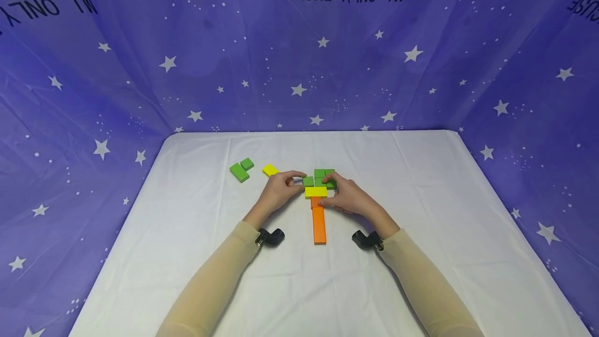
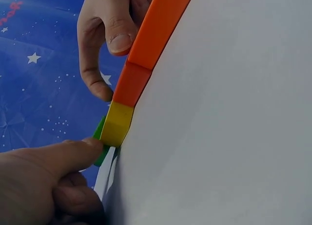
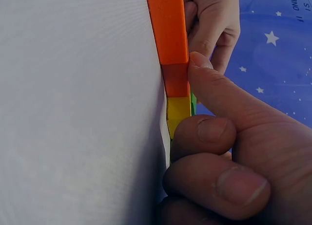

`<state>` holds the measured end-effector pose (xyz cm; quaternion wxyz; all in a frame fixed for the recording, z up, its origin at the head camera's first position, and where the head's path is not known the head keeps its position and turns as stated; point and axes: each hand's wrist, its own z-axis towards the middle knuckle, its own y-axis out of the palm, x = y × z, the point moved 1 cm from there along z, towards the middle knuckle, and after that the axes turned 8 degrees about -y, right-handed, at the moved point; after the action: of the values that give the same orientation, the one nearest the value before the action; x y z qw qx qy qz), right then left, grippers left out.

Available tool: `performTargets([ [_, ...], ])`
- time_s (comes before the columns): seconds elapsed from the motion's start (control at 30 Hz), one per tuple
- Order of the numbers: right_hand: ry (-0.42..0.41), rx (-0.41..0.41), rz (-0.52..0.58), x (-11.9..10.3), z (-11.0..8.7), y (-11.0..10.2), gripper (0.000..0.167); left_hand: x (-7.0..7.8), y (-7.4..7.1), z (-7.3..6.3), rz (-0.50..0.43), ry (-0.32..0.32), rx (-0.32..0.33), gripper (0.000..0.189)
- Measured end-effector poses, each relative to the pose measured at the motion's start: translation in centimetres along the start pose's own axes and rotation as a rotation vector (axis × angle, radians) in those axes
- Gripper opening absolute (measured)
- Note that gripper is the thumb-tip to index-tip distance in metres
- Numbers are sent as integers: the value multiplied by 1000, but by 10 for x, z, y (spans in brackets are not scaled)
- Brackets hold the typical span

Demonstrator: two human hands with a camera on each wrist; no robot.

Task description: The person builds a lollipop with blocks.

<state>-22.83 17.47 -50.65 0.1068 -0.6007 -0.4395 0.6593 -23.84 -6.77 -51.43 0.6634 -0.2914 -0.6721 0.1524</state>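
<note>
Pinching small green block [image 1: 308, 182] with left hand [image 1: 277, 191] | touching small orange block [image 1: 315, 203] with right hand [image 1: 351, 196], digits apart | lying toward far edge of tabletop [image 1: 398, 165] | likely handling light, stiff; gripping by sides

The orange block [image 1: 319, 226] at lower centre is smooth with a soft sheen, perhaps painted wood, too small to be sure. The yellow block [image 1: 315, 191] above is equally smooth. Matt, creased white cloth [image 1: 262, 295] fills the lower frame, printed purple fabric [image 1: 262, 66] the upper. Beige sleeves [image 1: 206, 282] are matt cloth.
</note>
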Motion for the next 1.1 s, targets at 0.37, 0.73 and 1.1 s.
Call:
performTargets([
  [0.37,0,5,-4,-1,-1,-1,71,1,-3,1,25,-35,-26,38],
  [0.73,9,1,-3,-1,0,-1,73,4,0,2,12,-90,21,26],
  [1.1,13,-3,0,-2,-2,0,74,6,1,-1,43,-108,26,27],
])
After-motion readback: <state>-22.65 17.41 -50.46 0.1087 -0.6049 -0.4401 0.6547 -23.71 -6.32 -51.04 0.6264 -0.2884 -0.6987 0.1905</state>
